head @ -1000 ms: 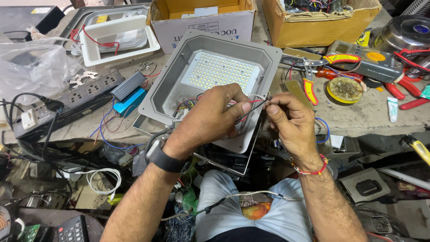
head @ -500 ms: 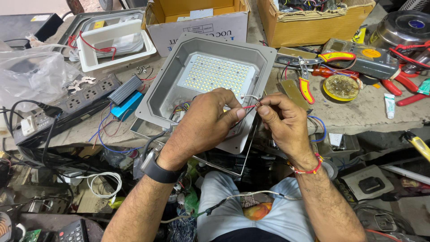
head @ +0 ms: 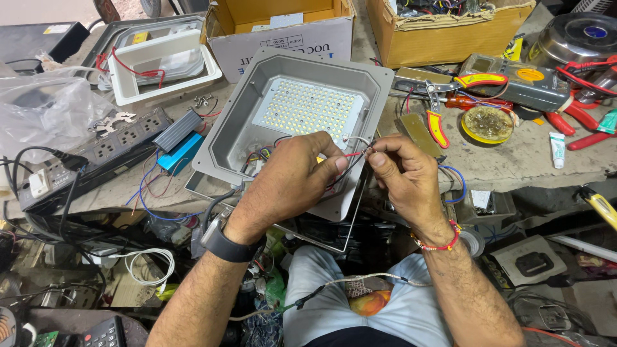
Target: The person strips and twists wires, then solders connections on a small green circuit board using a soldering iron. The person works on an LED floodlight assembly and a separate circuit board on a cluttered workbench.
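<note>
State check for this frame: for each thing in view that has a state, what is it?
Floodlight housing: open, no cover, LED panel unlit.
Red wire: pinched between both hands.
Left hand: closed on the wires.
Right hand: pinching the wire ends.
Cardboard box: open, full of parts.
White tray: upright, red wire inside.

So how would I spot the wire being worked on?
Find the grey floodlight housing with its white LED panel mid-bench. At its lower right edge, the left hand and right hand meet, fingers pinching the red wire, the only strand stretched between them.
</note>
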